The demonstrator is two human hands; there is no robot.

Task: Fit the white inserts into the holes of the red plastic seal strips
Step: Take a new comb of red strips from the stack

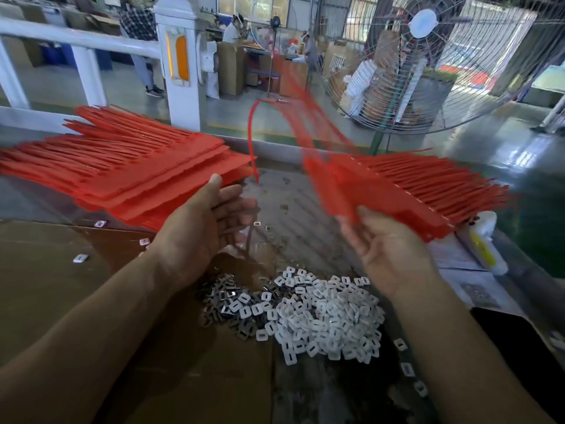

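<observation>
Right hand lifting a sheet of red seal strips; left hand free.
Right hand (394, 255): fingers clamped on blurred red strip sheet (351, 191) above desk's far right stack (434, 191). Left hand (201, 228): fingers apart, holding nothing. White inserts (330, 316) heaped near desk's front edge.

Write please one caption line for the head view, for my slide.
Right hand holds a blurred red seal strip sheet, left hand open, above white inserts.
</observation>
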